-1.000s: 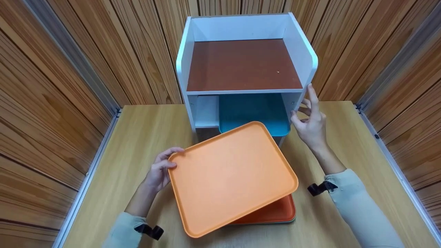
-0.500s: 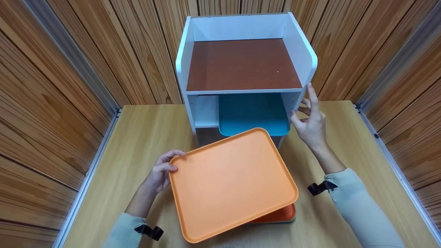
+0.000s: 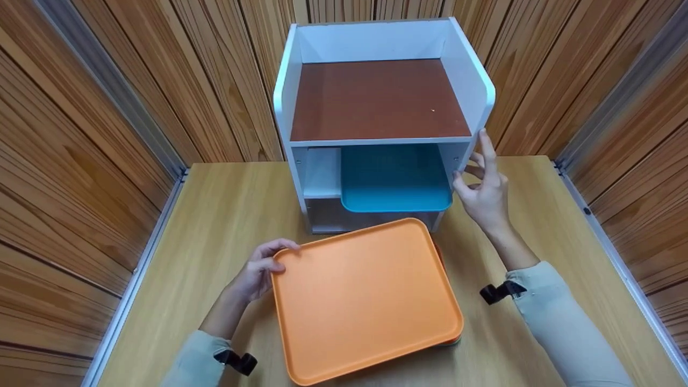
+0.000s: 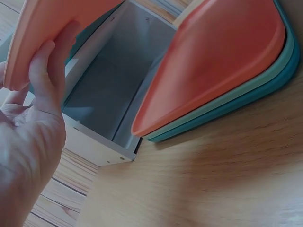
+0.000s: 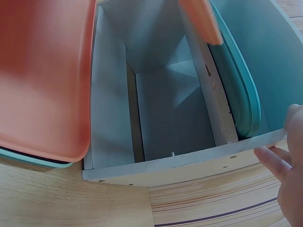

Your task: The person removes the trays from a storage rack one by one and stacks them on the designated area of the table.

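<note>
My left hand [image 3: 260, 271] pinches the far left corner of an orange rectangular tray [image 3: 371, 301], thumb on its upper face. The tray is tilted above a stack, mostly hiding it in the head view. In the left wrist view the stack shows a red-orange tray [image 4: 218, 52] on top, then a light green tray [image 4: 258, 81] and a teal tray [image 4: 265, 91]. My right hand [image 3: 486, 196] touches the right side panel of a white shelf unit [image 3: 475, 80], index finger straight along it. Inside its middle compartment, a blue-teal tray [image 3: 396, 183] lies toward the right, its front edge sticking out.
The unit has a brown top board [image 3: 376, 99] with raised white sides. Its lower compartment [image 5: 175, 109] shows below the middle shelf. Wood-panelled walls [image 3: 80, 161] enclose the wooden table [image 3: 226, 199] at the back and both sides.
My left hand has lowered the orange tray and drawn it toward me, so it covers more of the stack and less of the shelf unit. The right hand has stayed put.
</note>
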